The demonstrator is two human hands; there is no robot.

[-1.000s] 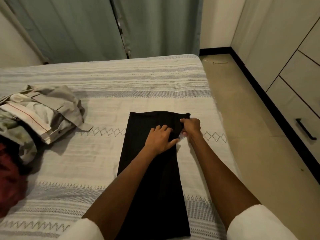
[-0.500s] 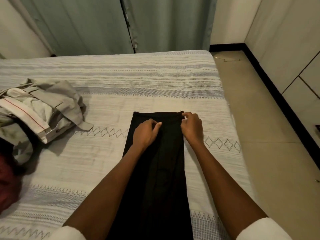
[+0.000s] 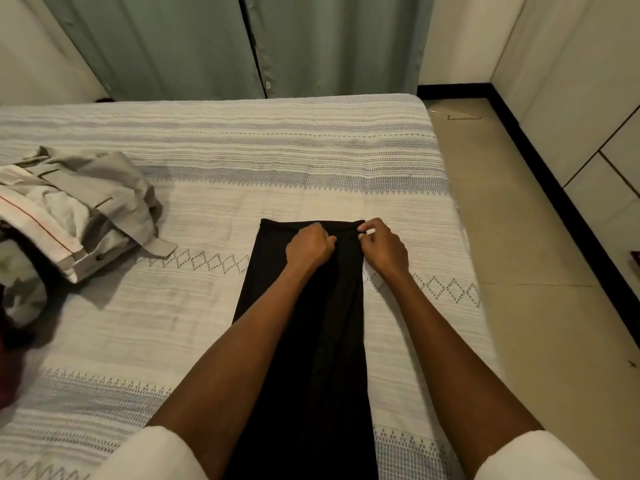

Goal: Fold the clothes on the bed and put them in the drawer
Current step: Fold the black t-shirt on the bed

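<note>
Green curtains (image 3: 242, 43) hang behind a bed (image 3: 242, 161) covered with a pale striped spread, and pale cabinet fronts (image 3: 588, 109) stand across the floor on the right. A black garment (image 3: 311, 341), already narrowed to a long strip, is laid on the bed with its long axis running straight away from the person, its far end square and its near end cut off by the lower edge of the view. Both hands are placed at that far end: the left hand (image 3: 309, 248) is curled on the cloth near the middle of the edge, apparently gripping it, while the right hand (image 3: 382, 249) pinches the far right corner between thumb and fingers. The next fold would likely be made by drawing this far end back toward the body along the strip. A heap of unfolded grey and white clothes (image 3: 76, 209) lies well apart to the left, partly out of view. No drawer handle can be made out in this view
</note>
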